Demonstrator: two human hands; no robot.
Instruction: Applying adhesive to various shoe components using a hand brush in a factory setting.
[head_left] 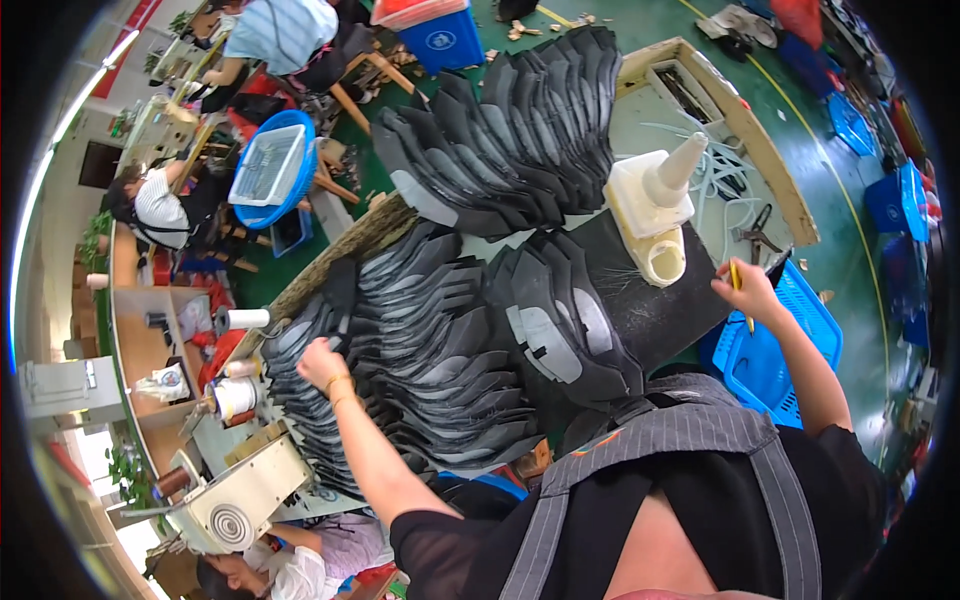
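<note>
My left hand (324, 366) reaches over the left rows of overlapping black cut pieces (440, 340), many with grey patches. Its fingers are closed at a dark black piece (341, 295) that stands out from the row; the fingertips are partly hidden. On the right, my right hand (752, 294) grips a slim yellow stick (737, 276), shaped like a pencil or a brush handle. A smaller group of black pieces with grey patches (548, 342) lies on a dark board (655, 318) in front of me. On the board's far side stands a white plastic bottle (636, 196) with a cone-shaped nozzle.
More black pieces (500, 140) fan out at the far side. Pliers (762, 232) and pale tubing (722, 172) lie in the wooden-edged tray (797, 205). A blue basket (775, 365) is near my right arm; a sewing machine (245, 495) is at left. Other people sit at the left.
</note>
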